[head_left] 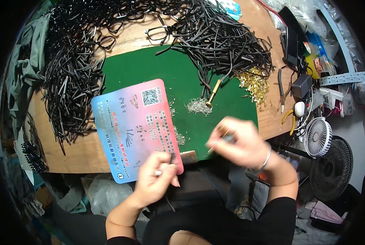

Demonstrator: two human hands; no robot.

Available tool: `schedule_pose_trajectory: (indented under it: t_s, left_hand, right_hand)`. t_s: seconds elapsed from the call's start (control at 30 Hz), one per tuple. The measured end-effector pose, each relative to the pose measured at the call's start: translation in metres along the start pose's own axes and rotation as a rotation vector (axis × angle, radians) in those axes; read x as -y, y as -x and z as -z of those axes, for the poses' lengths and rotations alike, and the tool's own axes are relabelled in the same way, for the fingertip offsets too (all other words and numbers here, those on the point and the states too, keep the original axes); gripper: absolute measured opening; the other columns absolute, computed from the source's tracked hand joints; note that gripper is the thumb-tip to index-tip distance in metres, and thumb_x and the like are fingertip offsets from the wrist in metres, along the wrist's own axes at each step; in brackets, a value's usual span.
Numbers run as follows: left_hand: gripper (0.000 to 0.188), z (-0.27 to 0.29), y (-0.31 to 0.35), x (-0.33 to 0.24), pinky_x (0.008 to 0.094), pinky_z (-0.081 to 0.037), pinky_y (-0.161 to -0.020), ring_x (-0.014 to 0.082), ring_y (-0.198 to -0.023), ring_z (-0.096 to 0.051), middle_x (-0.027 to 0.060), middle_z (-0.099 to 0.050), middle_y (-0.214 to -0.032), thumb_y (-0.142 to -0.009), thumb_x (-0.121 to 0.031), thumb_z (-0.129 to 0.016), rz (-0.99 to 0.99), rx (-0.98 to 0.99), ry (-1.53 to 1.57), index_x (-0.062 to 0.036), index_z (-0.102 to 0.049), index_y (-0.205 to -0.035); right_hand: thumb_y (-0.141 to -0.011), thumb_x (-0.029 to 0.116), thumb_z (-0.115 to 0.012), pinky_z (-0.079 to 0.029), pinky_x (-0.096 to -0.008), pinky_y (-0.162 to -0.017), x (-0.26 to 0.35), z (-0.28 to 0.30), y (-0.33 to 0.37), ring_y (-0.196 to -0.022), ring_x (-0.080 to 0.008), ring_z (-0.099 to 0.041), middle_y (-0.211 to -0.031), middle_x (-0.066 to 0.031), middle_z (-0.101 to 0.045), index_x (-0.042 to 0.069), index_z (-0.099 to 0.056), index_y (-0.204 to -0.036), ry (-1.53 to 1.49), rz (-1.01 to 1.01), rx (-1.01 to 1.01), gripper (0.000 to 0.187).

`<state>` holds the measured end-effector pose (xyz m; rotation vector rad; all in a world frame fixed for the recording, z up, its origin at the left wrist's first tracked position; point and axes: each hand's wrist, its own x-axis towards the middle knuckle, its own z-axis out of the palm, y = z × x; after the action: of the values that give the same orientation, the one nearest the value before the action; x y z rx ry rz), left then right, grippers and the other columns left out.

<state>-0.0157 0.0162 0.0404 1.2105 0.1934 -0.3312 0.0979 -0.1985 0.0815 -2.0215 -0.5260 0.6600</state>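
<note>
My left hand is closed over the lower right corner of a pink and blue printed mat. A thin black glasses temple runs through its fingers, one end showing below the hand. To the right, my right hand is blurred, its thumb and fingertips pinched together. Something small and brass-coloured shows at the fingers, too smeared to name. A brass-handled screwdriver lies beyond that hand on the green work mat, its end touching a heap of tiny silver screws.
Black temples are heaped at the back, with another pile on the left. Glasses frames lie at the far side. Small gold parts, pliers and a white fan are on the right.
</note>
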Motion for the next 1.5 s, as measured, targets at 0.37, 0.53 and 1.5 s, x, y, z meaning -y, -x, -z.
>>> schedule_pose_trajectory:
  t_s: [0.37,0.53,1.5]
  left_hand:
    - [0.026,-0.019,-0.003,0.014,0.016,-0.034,-0.042,0.0036,-0.043,-0.041,0.0121,-0.065,-0.085,-0.094,-0.012,-0.047,0.151,-0.021,0.126,0.0019,-0.047,-0.115]
    - [0.028,-0.015,-0.006,0.016,0.0167,-0.037,-0.046,0.0027,-0.049,-0.045,0.0098,-0.065,-0.091,-0.095,-0.014,-0.046,0.15,0.041,0.165,0.0013,-0.048,-0.118]
    - [0.025,0.005,-0.021,0.035,0.0199,-0.045,-0.051,0.0046,-0.058,-0.053,0.011,-0.067,-0.09,-0.091,0.001,-0.045,-0.009,-0.206,-0.378,0.0057,-0.05,-0.115]
  right_hand:
    - [-0.076,0.002,-0.068,-0.048,-0.0284,-0.053,-0.021,-0.063,-0.01,-0.062,-0.0208,-0.061,-0.075,-0.0106,-0.059,0.0,-0.061,-0.082,-0.116,0.26,-0.222,0.01]
    - [-0.074,0.002,-0.069,-0.048,-0.0287,-0.052,-0.023,-0.063,-0.009,-0.062,-0.0213,-0.061,-0.074,-0.0111,-0.059,-0.001,-0.061,-0.081,-0.11,0.323,-0.25,0.012]
    - [-0.084,0.009,-0.054,-0.052,-0.0409,-0.064,-0.05,-0.034,0.006,-0.071,-0.0336,-0.059,-0.094,-0.0168,-0.044,0.005,-0.041,-0.118,0.42,0.036,-0.061,0.036]
